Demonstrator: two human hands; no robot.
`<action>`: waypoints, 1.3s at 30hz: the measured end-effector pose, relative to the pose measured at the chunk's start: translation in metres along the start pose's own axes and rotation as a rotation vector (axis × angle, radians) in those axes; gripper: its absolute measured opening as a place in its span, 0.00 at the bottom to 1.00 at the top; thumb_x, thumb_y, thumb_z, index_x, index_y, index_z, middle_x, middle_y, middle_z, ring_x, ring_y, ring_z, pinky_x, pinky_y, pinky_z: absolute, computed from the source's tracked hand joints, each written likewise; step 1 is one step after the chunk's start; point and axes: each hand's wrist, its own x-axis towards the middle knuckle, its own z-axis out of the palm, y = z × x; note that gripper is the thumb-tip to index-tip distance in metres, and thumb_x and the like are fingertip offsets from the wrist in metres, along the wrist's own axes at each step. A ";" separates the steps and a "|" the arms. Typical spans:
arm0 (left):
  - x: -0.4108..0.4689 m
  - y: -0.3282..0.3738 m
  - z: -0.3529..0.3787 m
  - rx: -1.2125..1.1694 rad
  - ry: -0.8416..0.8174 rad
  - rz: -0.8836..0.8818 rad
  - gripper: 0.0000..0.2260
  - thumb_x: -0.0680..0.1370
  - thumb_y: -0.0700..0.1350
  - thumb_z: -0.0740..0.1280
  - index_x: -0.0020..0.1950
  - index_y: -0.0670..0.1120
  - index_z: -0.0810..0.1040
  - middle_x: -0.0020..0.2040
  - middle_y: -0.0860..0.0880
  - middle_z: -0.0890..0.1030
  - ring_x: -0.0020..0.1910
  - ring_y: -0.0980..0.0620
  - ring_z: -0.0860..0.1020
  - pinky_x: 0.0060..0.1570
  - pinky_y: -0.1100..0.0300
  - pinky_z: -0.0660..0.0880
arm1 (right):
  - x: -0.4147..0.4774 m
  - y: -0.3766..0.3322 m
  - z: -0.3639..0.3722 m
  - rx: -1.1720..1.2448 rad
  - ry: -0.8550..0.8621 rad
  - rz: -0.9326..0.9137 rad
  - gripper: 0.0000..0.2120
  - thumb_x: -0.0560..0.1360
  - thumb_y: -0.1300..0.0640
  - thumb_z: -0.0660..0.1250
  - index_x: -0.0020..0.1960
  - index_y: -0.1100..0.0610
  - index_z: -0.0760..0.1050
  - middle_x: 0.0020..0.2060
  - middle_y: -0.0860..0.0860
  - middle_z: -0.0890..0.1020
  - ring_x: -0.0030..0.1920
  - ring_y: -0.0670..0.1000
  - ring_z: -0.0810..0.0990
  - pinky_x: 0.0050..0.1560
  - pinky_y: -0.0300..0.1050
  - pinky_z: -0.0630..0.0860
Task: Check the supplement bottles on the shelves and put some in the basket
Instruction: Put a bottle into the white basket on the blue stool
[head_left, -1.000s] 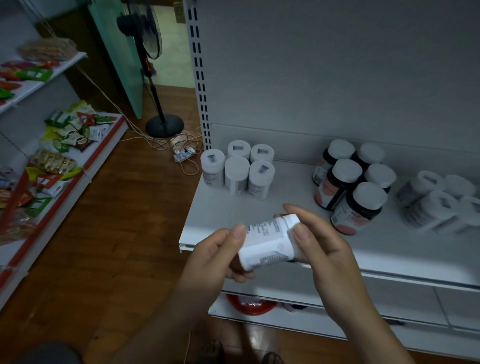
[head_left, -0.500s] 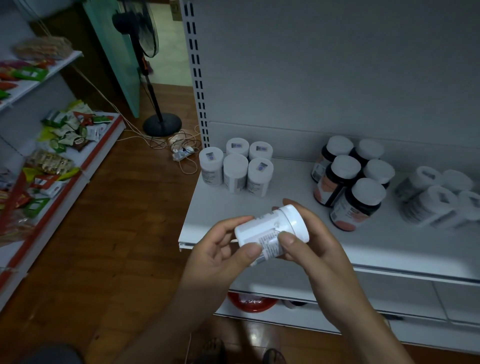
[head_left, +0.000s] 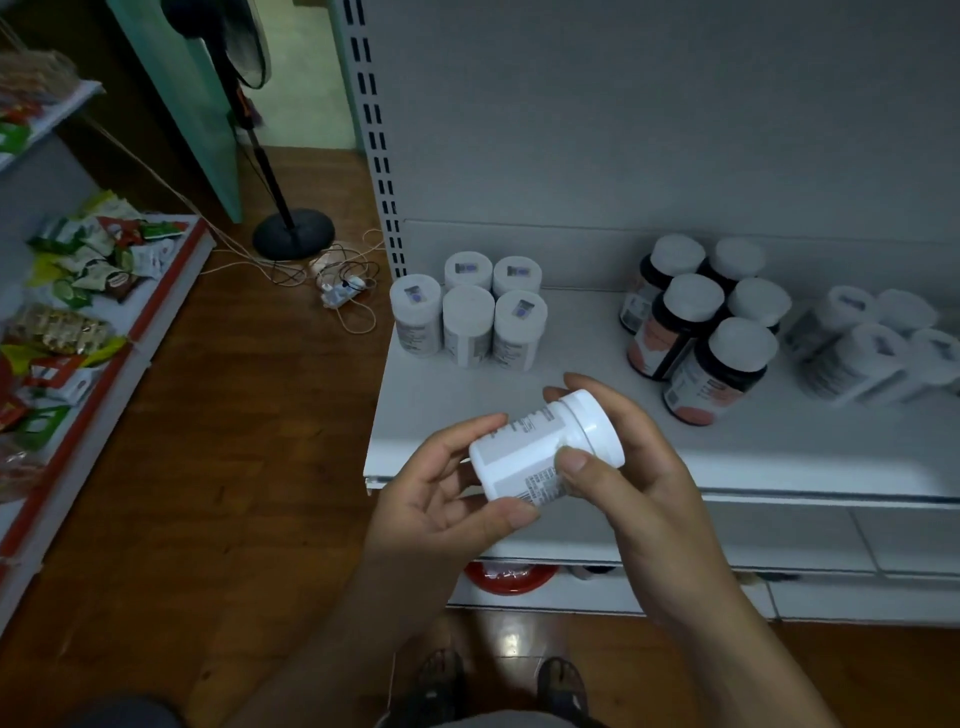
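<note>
white bottle (head_left: 540, 457) rolled a bit, grey label strip now up, base held by left hand (head_left: 436, 499), cap by right hand (head_left: 639, 478)

left hand (head_left: 441, 501): palm up, thumb and fingers curled round white bottle (head_left: 522, 452) | right hand (head_left: 641, 467): thumb and fingers grip its cap end

the print on the bottle (head_left: 519, 457) was too small to read, and the right hand (head_left: 639, 467) had its fingers mostly hidden behind the cap. the white bottles (head_left: 878, 353) at far right were blurred and cut by the edge. a red thing (head_left: 511, 578) lay half hidden under the shelf (head_left: 779, 452). the fan (head_left: 244, 57) was cropped at the top.
</note>
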 end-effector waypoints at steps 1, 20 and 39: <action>0.001 0.000 0.000 0.004 -0.023 -0.014 0.28 0.63 0.35 0.76 0.61 0.46 0.76 0.53 0.53 0.84 0.55 0.52 0.83 0.45 0.64 0.80 | -0.003 -0.001 -0.001 -0.005 0.017 0.006 0.26 0.65 0.45 0.70 0.63 0.41 0.75 0.58 0.42 0.81 0.57 0.43 0.79 0.48 0.37 0.78; -0.012 -0.100 0.265 0.454 -0.846 -0.062 0.21 0.68 0.42 0.79 0.58 0.55 0.80 0.55 0.58 0.83 0.54 0.58 0.81 0.52 0.66 0.76 | -0.225 -0.020 -0.227 -0.188 0.844 0.114 0.21 0.65 0.49 0.75 0.58 0.45 0.79 0.52 0.42 0.82 0.52 0.42 0.80 0.48 0.36 0.78; -0.037 -0.320 0.713 1.110 -1.526 0.329 0.21 0.77 0.59 0.67 0.69 0.58 0.71 0.63 0.59 0.77 0.59 0.59 0.76 0.58 0.60 0.75 | -0.424 0.037 -0.617 -0.546 1.410 0.568 0.25 0.71 0.45 0.74 0.65 0.49 0.73 0.59 0.45 0.74 0.56 0.47 0.74 0.47 0.36 0.75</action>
